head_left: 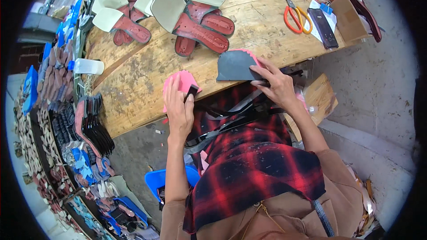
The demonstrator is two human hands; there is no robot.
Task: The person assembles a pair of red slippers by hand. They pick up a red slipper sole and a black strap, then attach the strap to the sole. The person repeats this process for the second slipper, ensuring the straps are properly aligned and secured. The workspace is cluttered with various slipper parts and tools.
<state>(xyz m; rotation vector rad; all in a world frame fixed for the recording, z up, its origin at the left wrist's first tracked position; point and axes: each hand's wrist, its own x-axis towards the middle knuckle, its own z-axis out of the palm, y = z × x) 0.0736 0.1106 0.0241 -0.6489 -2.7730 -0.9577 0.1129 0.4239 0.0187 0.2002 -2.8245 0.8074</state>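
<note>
- Fingers of the right hand [279, 86] are bent at the right end of a dark grey piece [235, 66], fingertips on its upper face and thumb at the near edge, nearly closed in what looks like a light pinch.
- Fingers of the left hand [179, 106] lie extended and slightly parted over a pink piece [187, 80], with the thumb at its lower right side; whether they grip it or only press, I cannot tell.
- Beside that thumb shows a small black patch [192, 90], perhaps a separate bit, perhaps part of the pink piece.
- Both pieces are at the near edge of the wooden worktop [262, 40], well apart, the pink one to the left; a pink toothed border runs along the grey one's upper right edge.
- Each looks thin and light, probably bendy rather than fragile, so a loose hold may let it curl or slide.
- Best taken by a plain side between thumb and fingertips, sparing the toothed rim, which could crease.
- Beyond them lie red soles with pale uppers [202, 31]; orange-handled scissors [296, 15] rest farther right.
</note>
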